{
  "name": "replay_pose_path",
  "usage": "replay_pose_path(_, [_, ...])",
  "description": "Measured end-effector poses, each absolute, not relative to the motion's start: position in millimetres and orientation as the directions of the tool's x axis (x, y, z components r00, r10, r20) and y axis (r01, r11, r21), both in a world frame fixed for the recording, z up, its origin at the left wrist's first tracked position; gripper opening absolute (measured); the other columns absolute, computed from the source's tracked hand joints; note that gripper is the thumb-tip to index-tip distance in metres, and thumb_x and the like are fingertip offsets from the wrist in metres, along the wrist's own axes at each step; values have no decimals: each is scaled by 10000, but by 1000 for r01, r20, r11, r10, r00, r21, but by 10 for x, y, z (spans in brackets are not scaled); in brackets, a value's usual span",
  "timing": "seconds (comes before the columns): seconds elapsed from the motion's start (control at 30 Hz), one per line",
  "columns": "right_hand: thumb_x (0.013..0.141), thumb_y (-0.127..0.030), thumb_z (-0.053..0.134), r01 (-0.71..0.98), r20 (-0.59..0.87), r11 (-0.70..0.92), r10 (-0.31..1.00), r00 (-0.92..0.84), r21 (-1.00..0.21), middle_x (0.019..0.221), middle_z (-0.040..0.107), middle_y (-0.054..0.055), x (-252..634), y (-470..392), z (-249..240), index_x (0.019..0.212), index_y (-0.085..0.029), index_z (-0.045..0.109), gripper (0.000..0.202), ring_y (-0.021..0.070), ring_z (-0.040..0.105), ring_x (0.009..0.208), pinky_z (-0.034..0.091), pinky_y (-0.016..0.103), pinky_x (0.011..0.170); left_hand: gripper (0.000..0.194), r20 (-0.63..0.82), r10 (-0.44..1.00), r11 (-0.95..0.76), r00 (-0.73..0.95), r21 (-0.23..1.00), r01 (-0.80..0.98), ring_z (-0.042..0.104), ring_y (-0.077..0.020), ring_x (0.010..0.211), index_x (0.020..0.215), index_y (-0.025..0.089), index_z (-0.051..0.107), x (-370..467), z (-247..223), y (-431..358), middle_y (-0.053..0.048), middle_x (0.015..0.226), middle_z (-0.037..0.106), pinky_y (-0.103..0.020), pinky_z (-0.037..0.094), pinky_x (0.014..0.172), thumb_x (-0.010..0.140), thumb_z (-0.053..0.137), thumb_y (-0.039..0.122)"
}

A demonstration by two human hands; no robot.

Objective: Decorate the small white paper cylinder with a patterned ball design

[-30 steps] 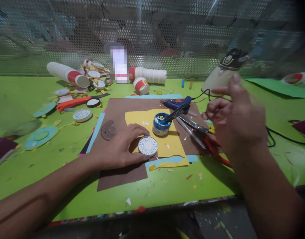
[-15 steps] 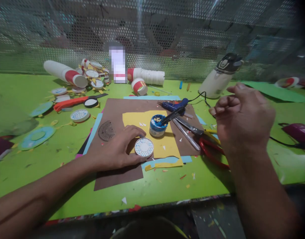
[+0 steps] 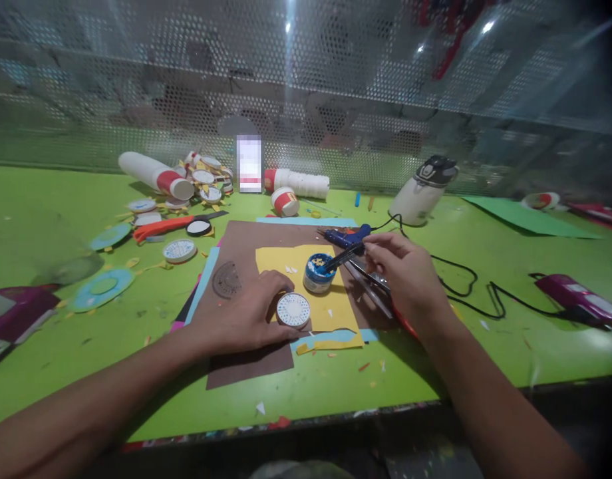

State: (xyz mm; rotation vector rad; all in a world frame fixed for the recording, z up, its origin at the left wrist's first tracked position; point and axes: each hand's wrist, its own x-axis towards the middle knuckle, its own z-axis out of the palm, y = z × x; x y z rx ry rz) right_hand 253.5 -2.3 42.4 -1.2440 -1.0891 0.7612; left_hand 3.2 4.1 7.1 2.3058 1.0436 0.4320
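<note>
My left hand point(image 3: 256, 309) rests on the papers, its thumb and fingers closed around the edge of a round white disc point(image 3: 293, 311) patterned with small blue dots. Just behind the disc stands an open jar of blue paint point(image 3: 318, 274) on a yellow sheet point(image 3: 271, 258). A black paintbrush point(image 3: 343, 257) leans in the jar, its tip hidden in the paint. The fingers of my right hand point(image 3: 403, 273) pinch the upper end of its handle. Beneath that hand lie red-handled scissors point(image 3: 404, 324), partly covered.
Behind the jar lies a blue glue gun point(image 3: 348, 236). An orange cutter point(image 3: 166, 227), a dotted disc point(image 3: 179, 251) and paper cups point(image 3: 153, 174) lie left. A white bottle point(image 3: 418, 193) stands at back right, and a purple tool point(image 3: 583, 299) with a black cord lies far right.
My right hand has come down and to the left from its raised position and taken hold of the paintbrush. My left hand keeps the disc. The camera view has shifted.
</note>
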Motion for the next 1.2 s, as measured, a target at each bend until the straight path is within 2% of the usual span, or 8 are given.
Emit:
replay_pose_path(0.13, [644,-165,666,106,195,169,928,318,-980,586,598,-54,2529,-33,430,814,-160,678,171,89,507,521,379,220,509,529,40,760,-534,649,607,588,559,-276,979,1159,196,507,24,108,24,-98,1157,569,-449,483,837,775,670,521])
replay_pose_path(0.3, [622,-192,640,56,181,172,916,359,-984,618,601,-47,2587,8,412,827,-154,658,210,92,526,547,412,235,543,561,47,732,-565,680,599,567,543,-304,1072,1209,180,494,7,113,28,-125,1230,545,-484,456,930,792,652,521])
replay_pose_path(0.47, [581,-217,646,27,177,182,898,404,-983,576,573,-56,2741,62,491,830,-149,624,259,92,519,515,444,256,547,507,49,722,-577,690,593,561,544,-307,1088,1196,177,517,3,110,47,-131,1241,537,-476,454,947,816,634,493])
replay_pose_path(0.6, [605,-240,636,137,244,205,868,433,-969,586,576,-55,2952,-8,630,854,-155,615,264,91,522,507,449,254,540,471,80,703,-604,706,591,535,548,-306,1075,1141,164,546,19,130,45,-132,1209,553,-466,456,938,826,612,507])
replay_pose_path(0.73, [654,-289,634,369,296,145,871,392,-918,596,596,-29,3179,-176,626,809,-145,636,211,105,533,504,457,271,547,501,106,715,-607,691,585,537,556,-306,1045,1106,157,555,25,91,48,-132,1179,571,-451,465,903,827,594,572])
replay_pose_path(0.83, [695,-300,635,585,297,67,904,306,-808,642,652,22,3289,-310,510,751,-149,673,165,149,571,566,465,301,586,517,110,706,-626,700,559,544,559,-308,1022,1140,168,530,16,20,72,-132,1191,568,-451,467,866,842,578,587])
replay_pose_path(0.97, [756,-253,611,814,266,42,954,140,-579,770,722,78,3297,-426,364,753,-166,721,140,204,620,702,443,320,670,513,129,713,-634,689,538,555,576,-281,920,1122,180,532,19,-30,90,-108,1106,594,-416,475,778,852,557,615])
replay_pose_path(1.2, [851,-341,564,961,224,84,974,-23,-264,804,708,117,2973,-442,254,744,-173,717,250,252,626,787,417,328,692,452,176,699,-664,694,521,537,576,-275,916,1045,197,547,63,-1,71,-87,1053,605,-405,478,778,855,565,607])
